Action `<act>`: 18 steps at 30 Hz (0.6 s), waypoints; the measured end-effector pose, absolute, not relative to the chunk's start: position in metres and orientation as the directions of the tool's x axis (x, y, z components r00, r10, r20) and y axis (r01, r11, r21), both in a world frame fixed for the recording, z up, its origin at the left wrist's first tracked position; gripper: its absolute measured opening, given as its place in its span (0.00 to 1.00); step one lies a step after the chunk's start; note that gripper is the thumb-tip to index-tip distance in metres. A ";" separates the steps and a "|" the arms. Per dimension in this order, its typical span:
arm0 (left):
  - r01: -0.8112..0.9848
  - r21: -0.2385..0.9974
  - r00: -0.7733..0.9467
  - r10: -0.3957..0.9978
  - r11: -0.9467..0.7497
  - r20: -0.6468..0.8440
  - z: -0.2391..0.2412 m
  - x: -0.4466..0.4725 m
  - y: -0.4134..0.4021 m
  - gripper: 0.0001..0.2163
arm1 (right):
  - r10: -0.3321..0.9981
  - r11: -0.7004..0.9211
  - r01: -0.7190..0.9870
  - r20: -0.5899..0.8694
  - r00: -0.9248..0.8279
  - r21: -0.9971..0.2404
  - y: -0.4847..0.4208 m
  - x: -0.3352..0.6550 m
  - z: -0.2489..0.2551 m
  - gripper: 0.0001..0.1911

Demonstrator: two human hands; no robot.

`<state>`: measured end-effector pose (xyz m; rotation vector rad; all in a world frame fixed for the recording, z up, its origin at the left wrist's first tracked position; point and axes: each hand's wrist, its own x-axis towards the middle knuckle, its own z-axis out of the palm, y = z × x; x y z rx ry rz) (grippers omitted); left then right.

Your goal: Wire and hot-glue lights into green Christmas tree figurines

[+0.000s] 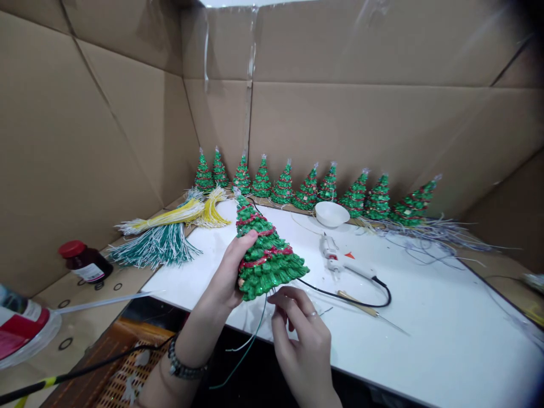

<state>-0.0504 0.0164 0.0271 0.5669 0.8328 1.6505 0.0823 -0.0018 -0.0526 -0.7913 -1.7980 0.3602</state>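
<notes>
A small green Christmas tree ornament (272, 258) with red garlands is tilted to the left over the table's front edge. My left hand (229, 272) is closed round its left side, thumb on the front. Green and white wires (258, 334) hang down from the tree's base. Just under that base, my right hand (304, 334), with a ring on one finger, pinches wire ends at the fingertips. The exact spot between those fingers is partly hidden. Behind the tree on the white table (425, 357) lie a glue gun (330, 252) and a wooden-handled awl (361, 305).
Several similar trees (306, 190) line the cardboard back wall (382, 119), with a white bowl (332, 214) before them. Wire bundles (155, 241), a red-capped bottle (87, 262) and a tub (21, 326) are at left. The glue gun's black cord (340, 297) crosses the table. A basket (123, 368) is below.
</notes>
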 end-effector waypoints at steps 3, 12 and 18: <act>-0.620 0.778 -0.243 0.968 -0.108 -0.059 0.025 -0.048 0.015 0.16 | 0.634 0.735 0.435 0.754 -0.171 -0.520 -0.001 0.079 -0.054 0.06; -0.617 0.778 -0.245 0.968 -0.117 -0.050 0.024 -0.045 0.012 0.18 | 0.646 0.751 0.369 0.726 -0.235 -0.548 -0.003 0.078 -0.042 0.13; -0.589 0.795 -0.252 0.968 -0.142 -0.014 0.024 -0.044 0.012 0.18 | 0.659 0.750 0.321 0.692 -0.295 -0.578 -0.004 0.081 -0.042 0.12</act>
